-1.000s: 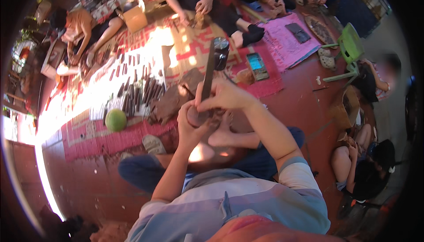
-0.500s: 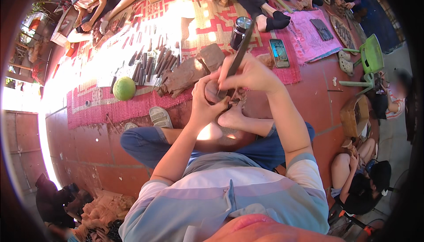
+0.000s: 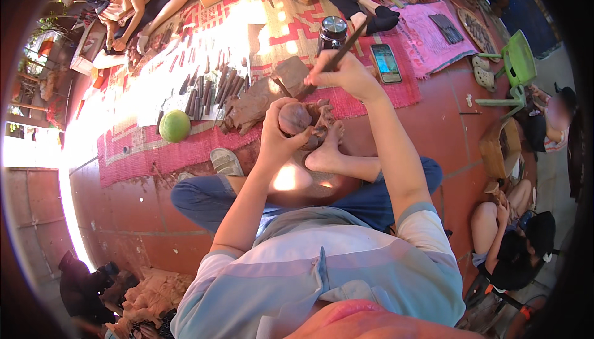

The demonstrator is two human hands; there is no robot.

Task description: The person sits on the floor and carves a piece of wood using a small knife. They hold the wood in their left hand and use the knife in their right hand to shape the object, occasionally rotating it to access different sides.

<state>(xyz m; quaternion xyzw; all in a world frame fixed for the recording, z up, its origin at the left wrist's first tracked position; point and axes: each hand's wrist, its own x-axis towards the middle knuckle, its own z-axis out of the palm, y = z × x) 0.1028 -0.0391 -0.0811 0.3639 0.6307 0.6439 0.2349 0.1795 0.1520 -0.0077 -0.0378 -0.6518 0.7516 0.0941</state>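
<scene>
My left hand (image 3: 275, 131) is wrapped round a brown carved wooden piece (image 3: 294, 118), with its rounded, ball-like part turned up and a knobbly part beside my bare foot. Gripped in my right hand (image 3: 346, 79) is a long, thin, dark carving tool (image 3: 350, 43), slanting up and to the right. Its lower end is just above and right of the rounded wood, apart from it as far as I can see; the exact tip is hard to make out. A rough wood block (image 3: 253, 105) lies on the mat just beyond my left hand.
Several dark-handled tools (image 3: 213, 94) lie on the mat beside a green round fruit (image 3: 174, 126). Beyond my right hand are a phone (image 3: 386, 63) and a dark jar with a shiny lid (image 3: 334, 28). A green chair (image 3: 518, 66) stands at right. Other people sit around.
My right hand has drawn the carving tool up and away from the wooden piece. More of the rounded wood now shows in my left hand, which stays nearly in place.
</scene>
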